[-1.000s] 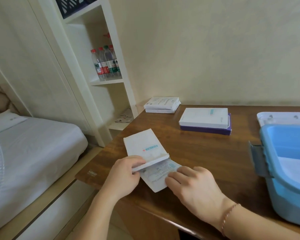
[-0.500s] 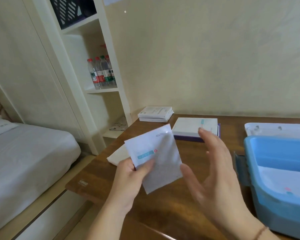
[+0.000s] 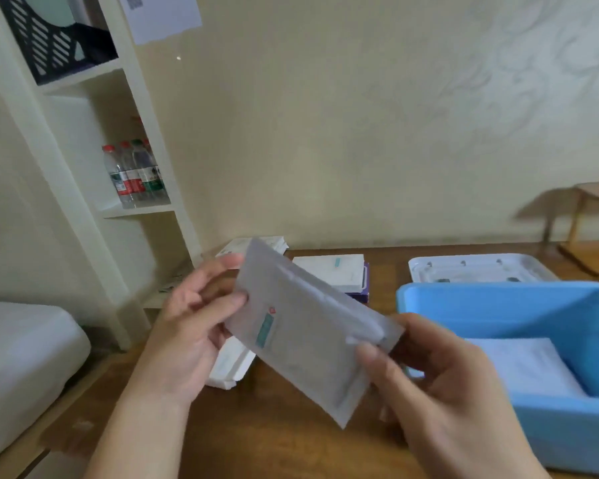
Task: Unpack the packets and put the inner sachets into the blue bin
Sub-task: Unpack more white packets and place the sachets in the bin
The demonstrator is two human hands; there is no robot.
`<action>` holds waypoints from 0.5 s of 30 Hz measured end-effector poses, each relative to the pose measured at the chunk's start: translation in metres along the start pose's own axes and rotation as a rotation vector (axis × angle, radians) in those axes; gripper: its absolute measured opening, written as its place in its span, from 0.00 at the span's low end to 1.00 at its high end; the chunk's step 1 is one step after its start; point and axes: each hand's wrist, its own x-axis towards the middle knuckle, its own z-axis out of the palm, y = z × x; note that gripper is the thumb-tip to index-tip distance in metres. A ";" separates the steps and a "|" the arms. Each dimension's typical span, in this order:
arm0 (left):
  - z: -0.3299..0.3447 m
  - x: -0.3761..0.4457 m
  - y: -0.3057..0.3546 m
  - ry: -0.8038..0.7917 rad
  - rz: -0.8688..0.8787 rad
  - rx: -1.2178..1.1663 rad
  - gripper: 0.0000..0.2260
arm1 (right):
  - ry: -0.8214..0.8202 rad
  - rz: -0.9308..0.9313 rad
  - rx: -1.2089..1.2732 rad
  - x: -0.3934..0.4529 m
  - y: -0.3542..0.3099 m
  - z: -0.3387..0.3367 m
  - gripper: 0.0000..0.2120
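A white inner sachet (image 3: 305, 337) with a teal label is held in the air above the wooden table (image 3: 277, 440), tilted down to the right. My left hand (image 3: 191, 337) pinches its left edge with thumb and fingers. My right hand (image 3: 443, 392) pinches its right edge. The blue bin (image 3: 505, 302) stands at the right, and a white sachet (image 3: 526, 368) lies flat inside it. An emptied white outer packet (image 3: 230, 368) lies on the table under my left hand.
A white box on a purple one (image 3: 339, 274) sits behind the sachet, with a second white packet stack (image 3: 256, 245) near the wall. The bin's white lid (image 3: 478, 267) lies behind the bin. A white shelf unit (image 3: 142, 209) holds water bottles; a bed (image 3: 21, 344) is at left.
The sachet came out of the outer packet and was lifted by my left hand. My right hand has now taken its right edge, and the sachet has turned toward the bin.
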 end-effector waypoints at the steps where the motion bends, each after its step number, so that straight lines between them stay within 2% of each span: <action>1: 0.012 0.004 0.005 -0.080 0.031 0.015 0.20 | 0.048 -0.044 -0.018 0.003 -0.007 -0.016 0.02; 3: 0.046 0.012 0.011 -0.222 0.087 0.074 0.24 | 0.121 -0.091 -0.071 0.014 -0.019 -0.050 0.05; 5: 0.083 0.024 0.013 -0.289 0.188 0.183 0.25 | 0.162 -0.065 -0.173 0.030 -0.023 -0.086 0.04; 8: 0.132 0.049 0.000 -0.311 0.275 0.424 0.18 | 0.151 0.054 -0.335 0.053 -0.014 -0.136 0.09; 10: 0.156 0.067 -0.019 -0.329 0.253 0.598 0.11 | 0.115 0.131 -0.455 0.062 -0.004 -0.162 0.13; 15: 0.183 0.074 -0.059 -0.471 0.207 1.066 0.05 | -0.004 0.295 -0.732 0.067 0.024 -0.189 0.14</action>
